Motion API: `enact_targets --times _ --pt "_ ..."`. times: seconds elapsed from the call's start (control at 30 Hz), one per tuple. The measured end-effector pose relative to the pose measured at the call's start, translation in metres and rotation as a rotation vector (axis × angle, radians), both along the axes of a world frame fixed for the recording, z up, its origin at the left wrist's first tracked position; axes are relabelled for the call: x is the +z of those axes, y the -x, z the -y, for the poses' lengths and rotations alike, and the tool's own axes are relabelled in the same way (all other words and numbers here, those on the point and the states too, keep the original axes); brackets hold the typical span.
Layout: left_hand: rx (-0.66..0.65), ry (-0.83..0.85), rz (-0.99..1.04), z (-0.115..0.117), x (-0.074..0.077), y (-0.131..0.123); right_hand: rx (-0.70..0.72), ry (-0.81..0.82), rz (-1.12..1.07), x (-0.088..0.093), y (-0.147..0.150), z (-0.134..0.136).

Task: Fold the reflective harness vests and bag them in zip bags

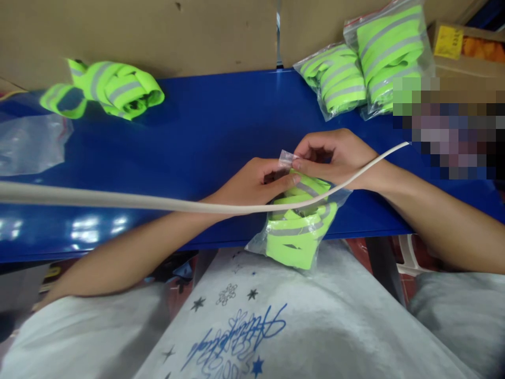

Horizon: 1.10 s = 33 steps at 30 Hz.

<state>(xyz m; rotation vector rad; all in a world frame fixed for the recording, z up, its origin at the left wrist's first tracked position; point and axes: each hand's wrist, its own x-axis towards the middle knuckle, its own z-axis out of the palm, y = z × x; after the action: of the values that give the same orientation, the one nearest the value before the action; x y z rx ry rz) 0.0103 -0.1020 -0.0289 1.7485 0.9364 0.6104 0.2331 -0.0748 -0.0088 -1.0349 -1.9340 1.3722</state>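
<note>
Both hands meet at the top of a clear zip bag (256,239), which hangs over the table's front edge. Inside it lies a folded lime-yellow band with grey stripes (294,247). My left hand (258,181) pinches the bag's upper edge, thumb across its front. With thumb and fingertips, my right hand (335,158) grips the same edge near a small raised corner of plastic. A pale cord, out of focus, crosses in front of the left wrist and the bag and hides part of them.
On the blue table (221,121), a loose striped band (114,87) lies at the back left, above a flat clear bag (33,145). Two filled bags (339,79) rest at the back right. Cardboard (138,31) stands behind; a box (450,63) is at far right.
</note>
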Motion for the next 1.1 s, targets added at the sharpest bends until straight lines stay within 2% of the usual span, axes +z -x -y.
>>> enact_targets --times 0.37,0.5,0.67,0.73,0.8,0.87,0.93,1.0,1.03,1.1 --pt "-0.055 0.035 -0.039 0.002 0.005 -0.002 0.049 0.023 -0.057 -0.003 0.001 -0.001" --pt "-0.067 0.095 0.027 0.003 0.004 -0.002 0.000 0.013 -0.072 -0.002 0.002 -0.002" --pt "-0.090 0.133 0.095 0.002 0.003 -0.002 0.031 0.041 -0.110 -0.002 0.003 -0.003" --pt "-0.070 0.179 0.119 -0.001 0.008 0.001 -0.042 -0.029 -0.162 -0.001 -0.001 -0.007" --pt "-0.059 0.208 0.102 -0.007 0.014 0.007 -0.174 -0.117 -0.206 0.000 -0.006 -0.011" --pt "-0.091 0.235 0.065 -0.013 0.019 0.015 -0.286 -0.170 -0.231 0.000 -0.009 -0.014" --pt "-0.133 0.261 0.034 -0.016 0.023 0.022 -0.312 -0.179 -0.266 0.000 -0.011 -0.015" --pt "-0.110 0.172 -0.004 -0.016 0.025 0.028 -0.317 -0.133 -0.334 0.002 -0.011 -0.016" --pt "-0.083 0.058 -0.037 -0.015 0.026 0.030 -0.323 -0.078 -0.383 0.004 -0.012 -0.017" --pt "-0.048 -0.291 -0.101 -0.010 0.028 0.033 -0.304 0.069 -0.472 0.009 -0.016 -0.019"
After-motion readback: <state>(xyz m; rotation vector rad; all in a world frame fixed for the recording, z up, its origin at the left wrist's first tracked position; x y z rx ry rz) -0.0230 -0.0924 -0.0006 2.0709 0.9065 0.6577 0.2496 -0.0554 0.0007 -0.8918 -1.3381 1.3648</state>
